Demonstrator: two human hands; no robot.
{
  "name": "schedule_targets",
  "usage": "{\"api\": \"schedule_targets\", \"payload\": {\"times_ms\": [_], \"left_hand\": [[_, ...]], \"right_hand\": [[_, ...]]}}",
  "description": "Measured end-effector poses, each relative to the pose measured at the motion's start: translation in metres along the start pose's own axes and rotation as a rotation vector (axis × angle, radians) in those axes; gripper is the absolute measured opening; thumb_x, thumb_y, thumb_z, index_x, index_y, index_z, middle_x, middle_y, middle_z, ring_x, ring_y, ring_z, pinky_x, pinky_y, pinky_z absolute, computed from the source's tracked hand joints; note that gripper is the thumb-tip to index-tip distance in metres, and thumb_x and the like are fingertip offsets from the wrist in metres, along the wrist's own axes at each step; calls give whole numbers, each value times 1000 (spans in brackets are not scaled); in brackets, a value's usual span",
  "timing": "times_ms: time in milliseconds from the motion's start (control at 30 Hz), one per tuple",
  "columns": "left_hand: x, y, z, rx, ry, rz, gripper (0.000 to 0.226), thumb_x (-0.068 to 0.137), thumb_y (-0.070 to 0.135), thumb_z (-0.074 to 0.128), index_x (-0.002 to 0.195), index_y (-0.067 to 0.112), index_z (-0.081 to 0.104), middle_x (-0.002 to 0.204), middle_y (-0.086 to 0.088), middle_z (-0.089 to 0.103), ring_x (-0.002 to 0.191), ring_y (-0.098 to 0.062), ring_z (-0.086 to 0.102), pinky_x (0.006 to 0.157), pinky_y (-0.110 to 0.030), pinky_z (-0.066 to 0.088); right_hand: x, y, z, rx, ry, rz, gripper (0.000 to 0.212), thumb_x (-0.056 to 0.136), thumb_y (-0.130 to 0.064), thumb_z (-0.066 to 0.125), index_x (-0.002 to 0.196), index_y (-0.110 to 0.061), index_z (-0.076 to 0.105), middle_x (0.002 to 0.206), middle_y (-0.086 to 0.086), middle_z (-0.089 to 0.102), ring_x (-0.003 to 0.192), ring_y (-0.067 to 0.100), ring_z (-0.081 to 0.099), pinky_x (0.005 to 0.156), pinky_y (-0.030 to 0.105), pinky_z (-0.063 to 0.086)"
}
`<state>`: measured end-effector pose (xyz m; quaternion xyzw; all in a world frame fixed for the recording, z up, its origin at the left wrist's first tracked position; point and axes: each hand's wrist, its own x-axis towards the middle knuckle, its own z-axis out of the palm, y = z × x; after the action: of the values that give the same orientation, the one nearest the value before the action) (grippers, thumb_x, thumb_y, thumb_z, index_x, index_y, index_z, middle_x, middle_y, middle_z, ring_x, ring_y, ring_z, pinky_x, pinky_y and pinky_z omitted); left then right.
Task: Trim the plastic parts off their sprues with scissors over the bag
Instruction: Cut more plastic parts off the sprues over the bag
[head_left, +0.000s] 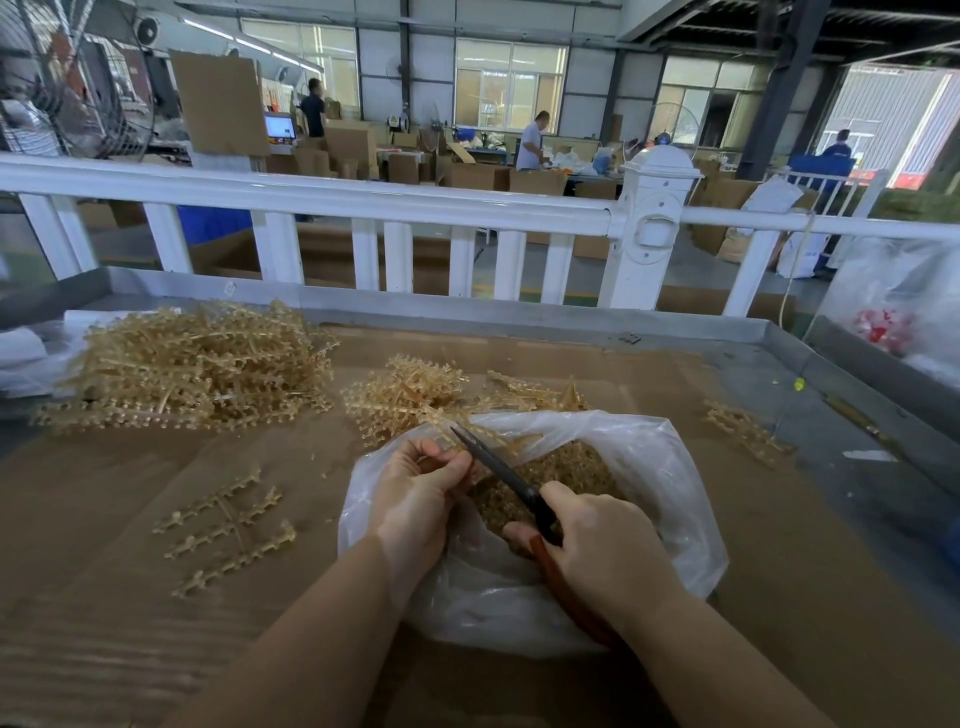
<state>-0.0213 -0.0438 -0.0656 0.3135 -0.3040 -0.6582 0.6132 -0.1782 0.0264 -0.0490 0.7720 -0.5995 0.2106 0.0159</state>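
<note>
Head view: a clear plastic bag (670, 467) lies open on the cardboard-covered table (156, 649), and everything else is placed from it. Inside the bag sits a heap of small tan cut parts (566, 467).

Over the bag's mouth, at its left edge, the left hand (415, 493) has its fingers curled round a tan sprue strip (498, 441), pinching it near the thumb. The strip sticks out past the fingers toward the far rim of the bag.

The right hand (602, 551) is over the near middle of the bag, fingers wrapped round the reddish handles of the scissors (506, 475). The dark blades point away and to the left, crossing the strip just beside the left thumb. Whether the blades are parted or closed cannot be told.

Just beyond the bag's far rim lies a small pile of sprues (410, 395), touching the plastic. Farther to the left of the bag is a much larger pile of sprues (192, 369). Near the bag's left side, a few loose strips (228, 530) lie flat on the cardboard. To the right of the bag, well apart, lies another single sprue piece (743, 431).

Behind the table, beyond the bag, runs a white railing (363, 200).
</note>
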Motion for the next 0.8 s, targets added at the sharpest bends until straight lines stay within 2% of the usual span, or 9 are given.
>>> {"api": "schedule_targets", "payload": {"times_ms": [267, 333, 400, 467, 500, 567, 667, 800], "left_hand": [[0, -1, -1, 31, -2, 2, 28, 88, -18, 46, 84, 9, 46, 69, -3, 51, 58, -10, 62, 62, -21, 55], [-2, 0, -2, 53, -4, -9, 25, 88, -15, 48, 101, 7, 48, 73, -3, 51, 67, -12, 63, 73, -27, 55], [-4, 1, -4, 56, -10, -18, 38, 89, -13, 50, 120, 8, 46, 77, -5, 53, 83, -20, 62, 93, -37, 50], [-5, 1, -4, 66, -8, -18, 44, 90, -11, 49, 129, 9, 45, 83, -8, 57, 93, -26, 60, 102, -43, 44], [-6, 1, -3, 70, -18, -12, 42, 90, -11, 49, 129, 6, 47, 80, -5, 60, 92, -25, 61, 103, -43, 43], [-9, 1, 0, 91, -32, 6, 27, 90, -12, 48, 114, 0, 56, 71, 0, 63, 85, -21, 62, 101, -41, 44], [-10, 1, 1, 118, -12, 13, 18, 89, -11, 49, 87, 3, 60, 83, -10, 66, 89, -25, 64, 96, -38, 48], [-8, -1, -1, 94, -21, -7, 16, 89, -8, 52, 86, 3, 62, 85, -13, 69, 84, -23, 68, 84, -33, 52]], "right_hand": [[-6, 1, 11, -33, 75, 15, 40, 87, -65, 41, 98, -28, 52, 78, -10, 58, 71, 9, 56, 62, 22, 44], [-8, -1, 13, -40, 107, 15, 40, 87, -64, 43, 97, -27, 55, 77, -9, 59, 69, 10, 56, 61, 24, 46], [-9, -2, 14, -46, 129, 14, 39, 86, -63, 45, 96, -27, 56, 75, -8, 59, 68, 11, 56, 59, 24, 45], [-9, -3, 15, -48, 142, 16, 40, 86, -63, 46, 97, -26, 56, 75, -7, 59, 69, 12, 57, 59, 25, 46], [-9, -3, 15, -49, 144, 16, 40, 87, -63, 45, 98, -26, 56, 76, -7, 59, 70, 12, 57, 60, 25, 46], [-9, -3, 15, -50, 149, 15, 41, 87, -63, 44, 101, -26, 56, 78, -7, 60, 72, 12, 57, 61, 25, 47], [-10, -3, 15, -45, 155, 15, 41, 88, -62, 46, 104, -26, 57, 80, -7, 62, 73, 12, 58, 62, 25, 48], [-10, -4, 14, -50, 165, 6, 41, 87, -61, 49, 100, -23, 60, 75, -5, 62, 69, 13, 58, 58, 25, 44]]}}
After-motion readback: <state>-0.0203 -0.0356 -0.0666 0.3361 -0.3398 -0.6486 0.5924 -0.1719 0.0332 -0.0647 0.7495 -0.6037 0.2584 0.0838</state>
